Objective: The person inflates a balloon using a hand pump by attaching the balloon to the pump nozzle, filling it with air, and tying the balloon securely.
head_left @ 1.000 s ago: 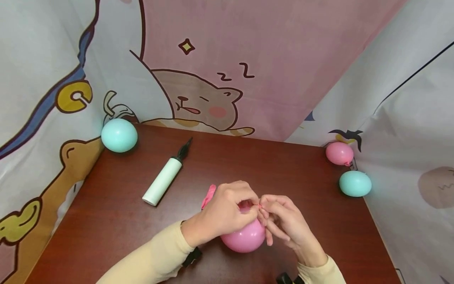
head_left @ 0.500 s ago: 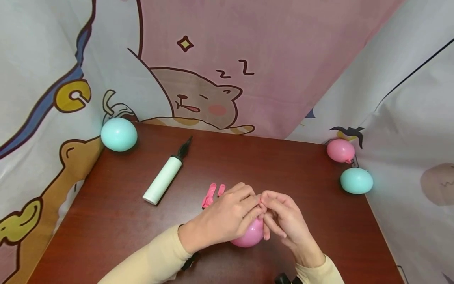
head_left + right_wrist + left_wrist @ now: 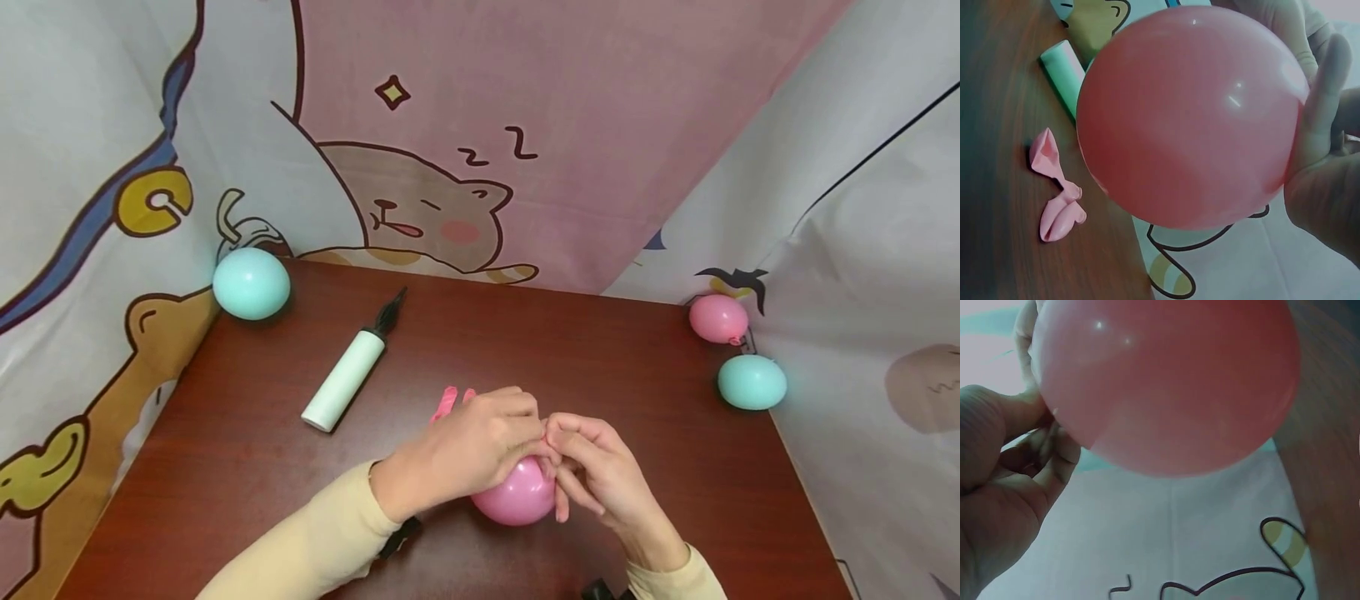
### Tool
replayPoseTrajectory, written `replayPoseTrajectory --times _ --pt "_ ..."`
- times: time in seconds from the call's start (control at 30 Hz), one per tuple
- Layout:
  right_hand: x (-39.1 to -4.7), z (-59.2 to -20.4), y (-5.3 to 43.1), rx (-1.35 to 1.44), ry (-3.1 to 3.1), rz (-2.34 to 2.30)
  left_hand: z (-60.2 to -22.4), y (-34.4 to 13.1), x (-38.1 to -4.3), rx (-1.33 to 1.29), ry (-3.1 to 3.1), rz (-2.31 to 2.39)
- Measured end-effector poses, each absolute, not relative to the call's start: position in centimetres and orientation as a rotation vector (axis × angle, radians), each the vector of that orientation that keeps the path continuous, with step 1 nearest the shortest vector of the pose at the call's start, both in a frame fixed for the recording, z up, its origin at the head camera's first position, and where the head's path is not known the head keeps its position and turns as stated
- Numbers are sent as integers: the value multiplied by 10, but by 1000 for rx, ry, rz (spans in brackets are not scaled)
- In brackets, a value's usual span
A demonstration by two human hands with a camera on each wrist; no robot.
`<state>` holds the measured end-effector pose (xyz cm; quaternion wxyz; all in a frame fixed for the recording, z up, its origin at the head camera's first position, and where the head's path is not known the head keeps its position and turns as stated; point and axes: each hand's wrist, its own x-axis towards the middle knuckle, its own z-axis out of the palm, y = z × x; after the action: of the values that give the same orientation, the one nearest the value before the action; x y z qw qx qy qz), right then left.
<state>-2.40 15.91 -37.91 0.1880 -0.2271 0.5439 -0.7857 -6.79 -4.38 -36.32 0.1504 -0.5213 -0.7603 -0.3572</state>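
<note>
Just under left fingers [image 3: 521, 431], beside right fingers [image 3: 576, 446]: pink balloon [image 3: 516, 500], seemingly neck-pinched.

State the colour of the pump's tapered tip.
The tapered tip is black, seen best in the head view.

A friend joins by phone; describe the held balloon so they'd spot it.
On the reddish-brown table, find where the left hand and right hand meet. At that spot is a round, inflated pink balloon. Only this one is held; the other inflated pink one sits at the far right corner.
</note>
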Motion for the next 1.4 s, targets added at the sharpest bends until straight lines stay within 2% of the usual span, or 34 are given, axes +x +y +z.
replayPoseTrajectory --times 0.27,0.6,0.9,1.4 --pt "-26 -379 155 -693 1545 -2252 -360 -45 -61 -1417 -2242 -948" --pt "-24 -375 154 -598 1719 -2217 -360 -36 -55 -1275 -2227 -859" --pt "-24 -373 157 -579 1691 -2206 -367 -25 -62 -1221 -2071 -907" --pt "-29 -375 160 -707 1514 -2272 -366 -28 -75 -1393 -2055 -1048"
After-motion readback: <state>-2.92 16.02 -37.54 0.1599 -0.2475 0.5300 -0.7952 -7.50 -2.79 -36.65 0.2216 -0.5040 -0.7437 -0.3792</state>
